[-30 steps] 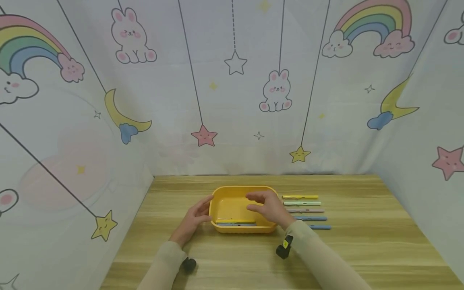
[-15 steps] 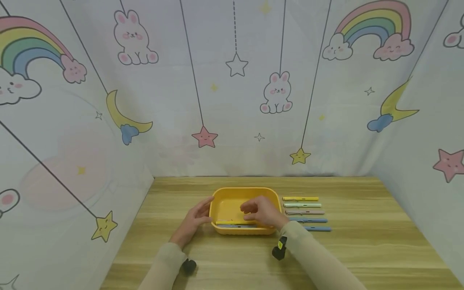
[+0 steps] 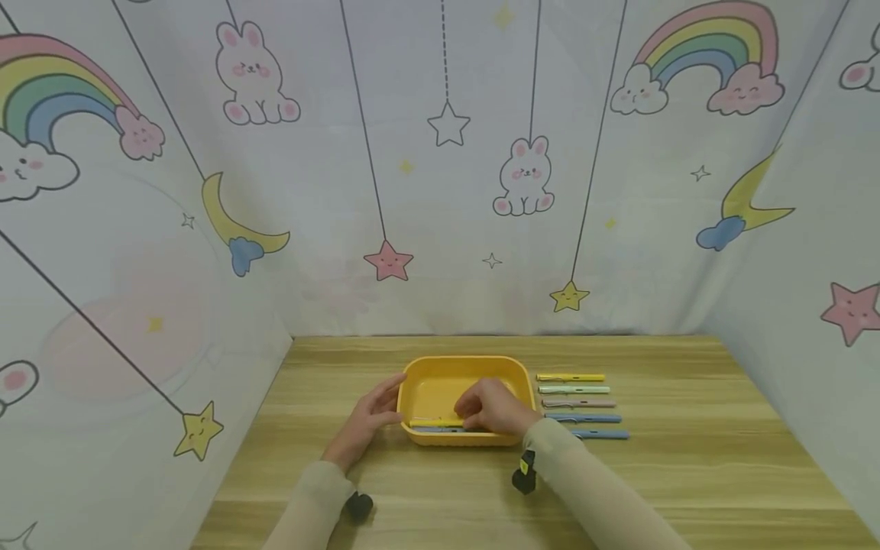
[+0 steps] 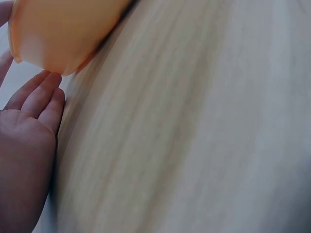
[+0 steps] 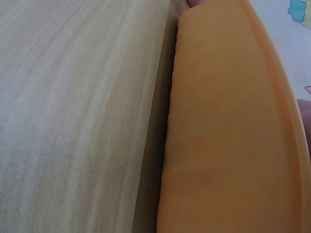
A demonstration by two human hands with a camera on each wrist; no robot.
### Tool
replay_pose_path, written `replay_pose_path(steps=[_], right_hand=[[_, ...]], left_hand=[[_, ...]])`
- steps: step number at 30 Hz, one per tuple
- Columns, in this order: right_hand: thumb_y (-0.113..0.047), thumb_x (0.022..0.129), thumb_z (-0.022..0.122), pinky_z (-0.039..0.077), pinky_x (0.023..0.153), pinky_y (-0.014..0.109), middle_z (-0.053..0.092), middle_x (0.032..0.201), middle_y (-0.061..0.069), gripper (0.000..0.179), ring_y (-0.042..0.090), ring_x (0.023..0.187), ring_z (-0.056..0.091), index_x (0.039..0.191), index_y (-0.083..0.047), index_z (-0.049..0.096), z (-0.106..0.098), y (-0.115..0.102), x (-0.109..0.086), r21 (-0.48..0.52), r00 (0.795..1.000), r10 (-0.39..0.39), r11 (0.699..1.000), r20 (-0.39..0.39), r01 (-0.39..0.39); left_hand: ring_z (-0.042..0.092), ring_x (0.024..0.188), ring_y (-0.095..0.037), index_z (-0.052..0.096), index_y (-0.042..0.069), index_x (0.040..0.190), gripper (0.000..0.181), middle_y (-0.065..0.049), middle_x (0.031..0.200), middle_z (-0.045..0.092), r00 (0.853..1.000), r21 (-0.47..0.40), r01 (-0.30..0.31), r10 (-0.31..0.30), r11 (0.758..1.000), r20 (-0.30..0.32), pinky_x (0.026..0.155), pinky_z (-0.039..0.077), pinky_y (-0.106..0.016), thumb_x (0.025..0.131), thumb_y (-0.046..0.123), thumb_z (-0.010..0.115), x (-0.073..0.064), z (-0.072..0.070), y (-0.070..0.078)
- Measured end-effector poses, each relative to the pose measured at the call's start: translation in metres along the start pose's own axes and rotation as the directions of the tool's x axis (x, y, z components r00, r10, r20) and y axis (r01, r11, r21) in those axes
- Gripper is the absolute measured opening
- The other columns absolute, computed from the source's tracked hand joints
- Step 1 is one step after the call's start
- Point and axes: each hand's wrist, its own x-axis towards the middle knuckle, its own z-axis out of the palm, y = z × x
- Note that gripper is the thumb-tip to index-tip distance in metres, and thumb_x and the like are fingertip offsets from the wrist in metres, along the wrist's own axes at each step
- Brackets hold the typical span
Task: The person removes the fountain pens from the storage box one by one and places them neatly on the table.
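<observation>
A yellow plastic tray (image 3: 440,380) sits on the wooden table, with a yellow pen (image 3: 431,422) and a blue pen (image 3: 435,430) lying side by side along its near wall. My right hand (image 3: 496,410) reaches into it, thumb and fingers pinching the yellow pen near its right part, which the hand hides. On the tray's left side rests my left hand (image 3: 367,420), fingers spread loosely along the outer wall. The left wrist view shows the fingertips (image 4: 57,80) right at the tray's lower edge. Mostly the tray's outer wall (image 5: 223,126) fills the right wrist view.
Right of the tray lies a column of pens: a yellow one (image 3: 571,377), a pale green one (image 3: 574,389), a pinkish one (image 3: 579,403) and two blue ones below. A printed curtain (image 3: 440,305) stands behind the wooden table (image 3: 694,458).
My right hand has moved down and left into the tray, and its spread fingers have drawn together at the yellow pen. The left hand has stayed at the tray's left side.
</observation>
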Motion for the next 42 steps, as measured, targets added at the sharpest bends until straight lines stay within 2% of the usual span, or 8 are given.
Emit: replay_pose_path(steps=[8, 13, 21, 29, 42], right_hand=[[0.0, 0.085, 0.085, 0.063, 0.084, 0.041, 0.08, 0.104, 0.009, 0.025, 0.023, 0.094, 0.076, 0.109, -0.002, 0.082, 0.0012, -0.0025, -0.0011, -0.058, 0.999, -0.038, 0.998, 0.003, 0.038], [0.001, 0.084, 0.085, 0.064, 0.083, 0.041, 0.08, 0.104, 0.008, 0.024, 0.023, 0.093, 0.076, 0.108, -0.002, 0.082, 0.0022, -0.0037, -0.0014, -0.057, 1.0, -0.023, 0.998, 0.006, 0.023], [0.005, 0.084, 0.083, 0.064, 0.081, 0.035, 0.08, 0.104, 0.006, 0.025, 0.02, 0.093, 0.076, 0.107, -0.004, 0.082, 0.0023, -0.0003, 0.0009, -0.072, 1.0, -0.008, 0.997, -0.004, 0.008], [0.007, 0.081, 0.085, 0.064, 0.082, 0.041, 0.08, 0.101, 0.007, 0.026, 0.021, 0.09, 0.075, 0.105, -0.002, 0.082, 0.0021, -0.0012, 0.0026, -0.096, 0.999, -0.021, 0.995, -0.037, 0.017], [0.012, 0.08, 0.083, 0.063, 0.085, 0.042, 0.08, 0.105, 0.009, 0.031, 0.023, 0.095, 0.075, 0.107, -0.002, 0.082, 0.0004, -0.0003, 0.0044, -0.148, 0.998, -0.055, 0.988, -0.016, 0.052]], left_hand=[[0.039, 0.152, -0.037, 0.041, 0.019, 0.162, 0.071, -0.015, 0.167, 0.037, 1.0, -0.018, 0.026, -0.026, 0.999, 0.002, 0.124, 0.031, -0.052, 0.098, 0.004, 0.068, -0.0034, 0.0018, 0.001], [0.038, 0.153, -0.038, 0.04, 0.018, 0.163, 0.071, -0.016, 0.168, 0.035, 1.0, -0.027, 0.021, -0.021, 0.999, 0.004, 0.124, 0.028, -0.054, 0.098, 0.003, 0.068, -0.0035, 0.0021, -0.0003], [0.039, 0.152, -0.038, 0.042, 0.019, 0.162, 0.071, -0.016, 0.167, 0.037, 1.0, -0.021, 0.018, -0.018, 1.0, 0.001, 0.124, 0.029, -0.053, 0.098, 0.002, 0.067, -0.004, 0.0026, 0.0015], [0.039, 0.152, -0.038, 0.042, 0.021, 0.161, 0.071, -0.015, 0.168, 0.036, 1.0, -0.01, 0.015, -0.015, 1.0, -0.005, 0.124, 0.028, -0.054, 0.098, 0.004, 0.068, -0.0027, 0.0016, 0.0027], [0.038, 0.152, -0.037, 0.042, 0.021, 0.162, 0.071, -0.014, 0.168, 0.036, 1.0, -0.018, 0.009, -0.009, 1.0, 0.005, 0.124, 0.029, -0.054, 0.098, 0.004, 0.068, -0.0027, 0.0012, 0.0023]])
